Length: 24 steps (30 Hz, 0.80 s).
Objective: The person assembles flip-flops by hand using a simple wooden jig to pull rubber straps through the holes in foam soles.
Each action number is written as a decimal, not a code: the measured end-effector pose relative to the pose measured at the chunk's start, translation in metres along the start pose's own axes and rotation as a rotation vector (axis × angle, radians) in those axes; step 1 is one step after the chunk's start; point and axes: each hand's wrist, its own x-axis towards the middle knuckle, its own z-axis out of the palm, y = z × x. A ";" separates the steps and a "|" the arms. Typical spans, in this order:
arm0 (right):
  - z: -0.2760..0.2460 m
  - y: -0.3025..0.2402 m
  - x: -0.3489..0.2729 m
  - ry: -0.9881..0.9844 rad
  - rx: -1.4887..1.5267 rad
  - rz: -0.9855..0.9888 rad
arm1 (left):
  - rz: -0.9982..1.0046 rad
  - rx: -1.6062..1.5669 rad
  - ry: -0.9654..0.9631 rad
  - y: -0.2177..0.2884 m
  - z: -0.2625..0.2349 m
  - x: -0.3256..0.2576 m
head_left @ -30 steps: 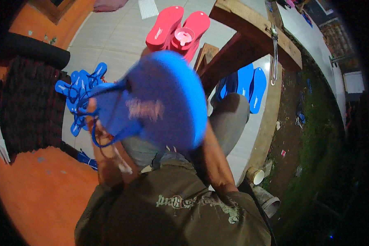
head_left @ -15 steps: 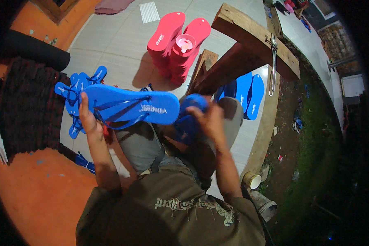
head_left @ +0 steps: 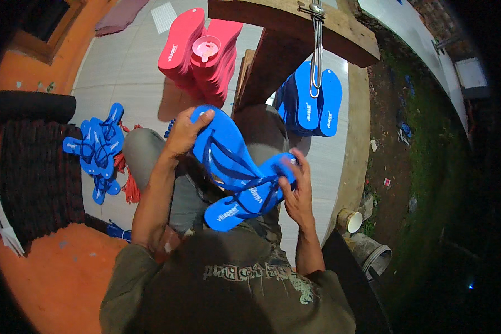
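Left hand, right hand: fingers gripping smooth blue foam flip-flops.

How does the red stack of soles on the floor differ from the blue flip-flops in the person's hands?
The red stack of soles stands on the pale tiled floor, untouched; the blue flip-flops are held over the lap by the left hand and the right hand. The red soles show no straps; the blue ones have straps fitted. The red ones are piled many high; the blue are just two, crossed. Both have the same sandal outline.
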 end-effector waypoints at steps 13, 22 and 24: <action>-0.025 0.034 0.073 0.136 0.425 0.191 | -0.153 -0.539 0.057 -0.054 -0.004 -0.076; -0.005 0.148 0.177 0.323 -0.858 0.359 | 0.467 -0.763 1.110 -0.117 -0.295 -0.113; -0.003 0.139 0.182 0.279 -0.837 0.460 | 0.466 -0.684 1.227 -0.145 -0.325 -0.109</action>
